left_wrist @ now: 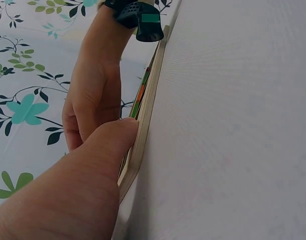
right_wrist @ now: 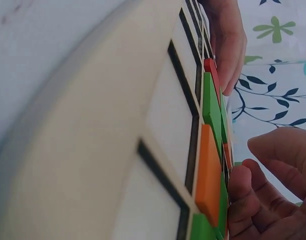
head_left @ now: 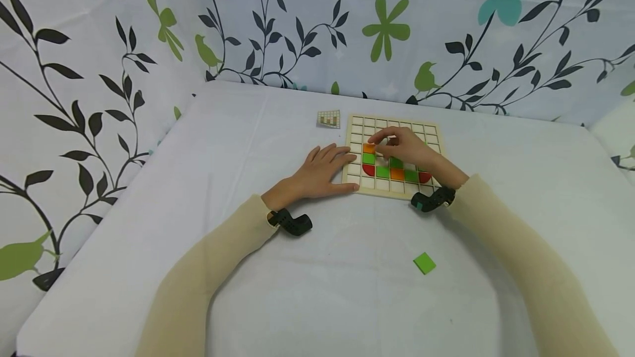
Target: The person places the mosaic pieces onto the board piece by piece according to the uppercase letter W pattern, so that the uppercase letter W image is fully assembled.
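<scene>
A square wooden grid board (head_left: 368,182) lies on the white table, with green, orange and red tiles in some cells. My left hand (head_left: 319,172) rests flat at its left side, fingers spread, fingertips and thumb on the rim. In the left wrist view the thumb (left_wrist: 120,127) presses the board's edge. Over the board's middle, my right hand (head_left: 408,145) arches with its index fingertip at an orange tile (head_left: 369,148) at the top of the left column. In the right wrist view its thumb and curled fingers (right_wrist: 243,195) are apart, the fingers low beside the tiles.
A loose green tile (head_left: 424,263) lies on the table in front of the board, toward the right. Behind the left hand is a small card (head_left: 328,119) with a printed grid. A patterned cloth (head_left: 297,26) hangs behind the table.
</scene>
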Tool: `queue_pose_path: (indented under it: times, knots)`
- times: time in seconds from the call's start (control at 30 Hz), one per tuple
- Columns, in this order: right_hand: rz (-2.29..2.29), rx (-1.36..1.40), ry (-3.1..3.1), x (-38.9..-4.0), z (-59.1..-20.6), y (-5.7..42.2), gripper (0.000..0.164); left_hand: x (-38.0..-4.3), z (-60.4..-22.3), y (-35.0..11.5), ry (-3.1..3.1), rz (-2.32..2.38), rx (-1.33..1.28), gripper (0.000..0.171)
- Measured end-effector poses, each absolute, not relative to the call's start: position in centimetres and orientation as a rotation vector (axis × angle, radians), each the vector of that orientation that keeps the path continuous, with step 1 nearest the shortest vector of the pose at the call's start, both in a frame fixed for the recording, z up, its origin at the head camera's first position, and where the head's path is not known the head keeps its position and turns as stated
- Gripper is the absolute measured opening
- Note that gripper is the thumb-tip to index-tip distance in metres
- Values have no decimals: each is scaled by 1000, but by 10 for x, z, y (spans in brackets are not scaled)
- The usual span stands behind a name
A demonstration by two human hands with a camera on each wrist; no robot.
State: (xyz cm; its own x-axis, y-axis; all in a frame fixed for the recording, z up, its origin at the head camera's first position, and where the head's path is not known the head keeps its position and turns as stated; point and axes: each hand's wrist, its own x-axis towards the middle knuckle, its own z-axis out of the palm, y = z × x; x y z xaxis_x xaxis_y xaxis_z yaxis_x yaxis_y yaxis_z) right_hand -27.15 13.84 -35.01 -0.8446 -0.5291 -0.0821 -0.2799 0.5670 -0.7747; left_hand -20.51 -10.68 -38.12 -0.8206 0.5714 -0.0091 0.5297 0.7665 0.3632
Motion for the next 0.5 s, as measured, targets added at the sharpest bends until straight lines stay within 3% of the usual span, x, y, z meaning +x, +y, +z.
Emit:
queue_pose_path:
  times: [0.5]
  knots:
    - [-1205, -608, 2479, -266, -352, 146, 30, -206, -383, -107, 2847, 532, 885, 72]
